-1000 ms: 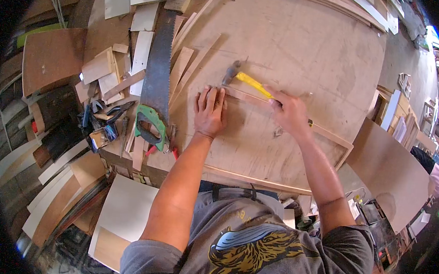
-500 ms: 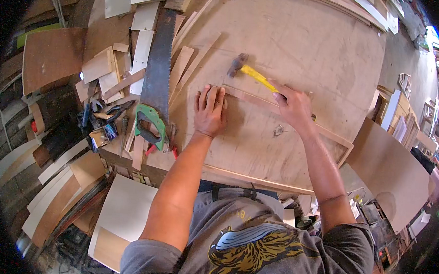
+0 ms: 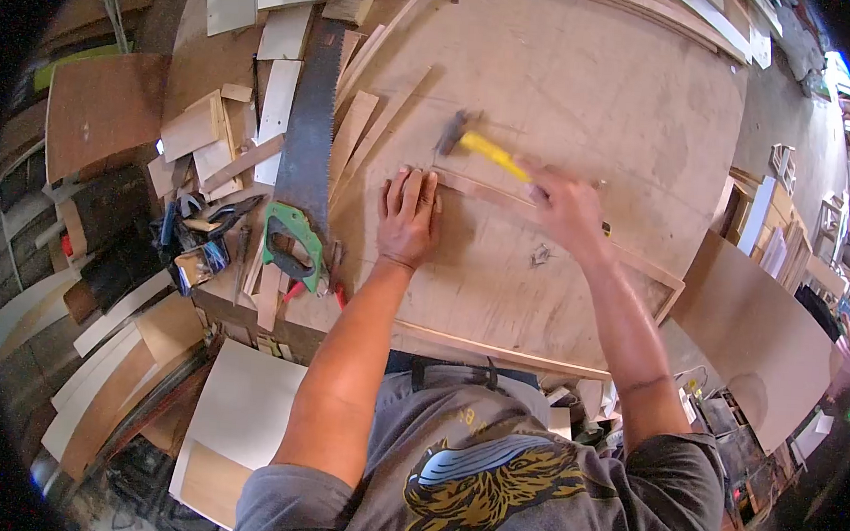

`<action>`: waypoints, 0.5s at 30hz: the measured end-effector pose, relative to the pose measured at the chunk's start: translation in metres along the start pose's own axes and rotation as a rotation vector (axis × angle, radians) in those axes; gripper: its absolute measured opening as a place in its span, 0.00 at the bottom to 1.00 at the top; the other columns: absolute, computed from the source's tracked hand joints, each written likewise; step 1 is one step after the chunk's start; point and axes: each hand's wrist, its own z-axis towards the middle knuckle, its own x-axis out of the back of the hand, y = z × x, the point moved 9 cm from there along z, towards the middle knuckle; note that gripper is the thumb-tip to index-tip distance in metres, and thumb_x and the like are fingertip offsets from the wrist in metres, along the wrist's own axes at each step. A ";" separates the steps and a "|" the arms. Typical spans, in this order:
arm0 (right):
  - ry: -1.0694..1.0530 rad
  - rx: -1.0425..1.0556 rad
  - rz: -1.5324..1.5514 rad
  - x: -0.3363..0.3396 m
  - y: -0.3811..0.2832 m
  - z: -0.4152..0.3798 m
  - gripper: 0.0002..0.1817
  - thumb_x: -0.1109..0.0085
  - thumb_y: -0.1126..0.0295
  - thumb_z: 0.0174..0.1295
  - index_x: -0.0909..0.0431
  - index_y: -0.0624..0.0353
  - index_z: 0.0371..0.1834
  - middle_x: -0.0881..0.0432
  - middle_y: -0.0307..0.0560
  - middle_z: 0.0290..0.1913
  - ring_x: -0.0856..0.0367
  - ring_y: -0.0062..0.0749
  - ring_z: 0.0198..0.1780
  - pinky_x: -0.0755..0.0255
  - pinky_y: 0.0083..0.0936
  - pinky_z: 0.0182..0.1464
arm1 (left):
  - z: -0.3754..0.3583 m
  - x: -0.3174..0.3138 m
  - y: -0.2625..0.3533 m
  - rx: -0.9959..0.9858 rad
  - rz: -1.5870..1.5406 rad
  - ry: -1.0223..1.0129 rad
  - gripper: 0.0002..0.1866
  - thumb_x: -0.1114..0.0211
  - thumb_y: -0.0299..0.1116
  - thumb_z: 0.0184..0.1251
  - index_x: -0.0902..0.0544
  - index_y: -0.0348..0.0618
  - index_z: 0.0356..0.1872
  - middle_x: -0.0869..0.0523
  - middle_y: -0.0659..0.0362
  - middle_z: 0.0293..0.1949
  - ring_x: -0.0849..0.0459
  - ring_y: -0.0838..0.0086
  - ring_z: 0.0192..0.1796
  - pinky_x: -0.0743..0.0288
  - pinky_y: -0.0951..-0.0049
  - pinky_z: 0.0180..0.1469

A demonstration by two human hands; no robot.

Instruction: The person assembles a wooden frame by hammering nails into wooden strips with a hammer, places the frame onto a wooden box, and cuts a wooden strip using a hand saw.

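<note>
My right hand (image 3: 564,207) is wrapped round the yellow handle of a hammer (image 3: 493,156). The dark hammer head, slightly blurred, is above and to the right of my left hand, over the plywood panel (image 3: 538,300). My left hand (image 3: 410,212) rests with its fingertips at the left end of a thin wood strip (image 3: 486,192) that runs right under my right hand. Its fingers point forward, close together; whether they pinch anything small is hidden. Another strip (image 3: 498,346) lies along the panel's near edge.
A handsaw with a green handle (image 3: 292,244) lies left of my left hand, beside loose thin strips (image 3: 385,119). Farther left are wood offcuts (image 3: 192,130) and dark tools (image 3: 221,216). A brown board (image 3: 768,332) stands at the right, and more strips (image 3: 649,18) lie at the far edge.
The hammer head has shifted slightly left and downward, and my right hand has moved a little left with it. My left hand stays at the strip's end.
</note>
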 end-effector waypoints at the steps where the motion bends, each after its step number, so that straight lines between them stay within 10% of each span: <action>1: -0.006 0.046 0.009 -0.002 -0.006 -0.004 0.24 0.35 0.68 0.70 0.16 0.37 0.70 0.12 0.48 0.40 0.12 0.47 0.41 0.19 0.41 0.44 | 0.000 0.001 0.001 -0.007 -0.005 0.007 0.26 0.37 0.40 0.76 0.18 0.44 0.71 0.25 0.52 0.72 0.32 0.52 0.79 0.38 0.39 0.78; 15: -0.014 0.027 -0.040 -0.005 -0.012 -0.017 0.23 0.36 0.68 0.71 0.16 0.40 0.70 0.11 0.48 0.42 0.13 0.46 0.40 0.20 0.41 0.45 | -0.003 0.001 -0.001 0.001 -0.032 0.000 0.26 0.36 0.41 0.76 0.18 0.44 0.71 0.25 0.52 0.72 0.31 0.52 0.79 0.38 0.40 0.78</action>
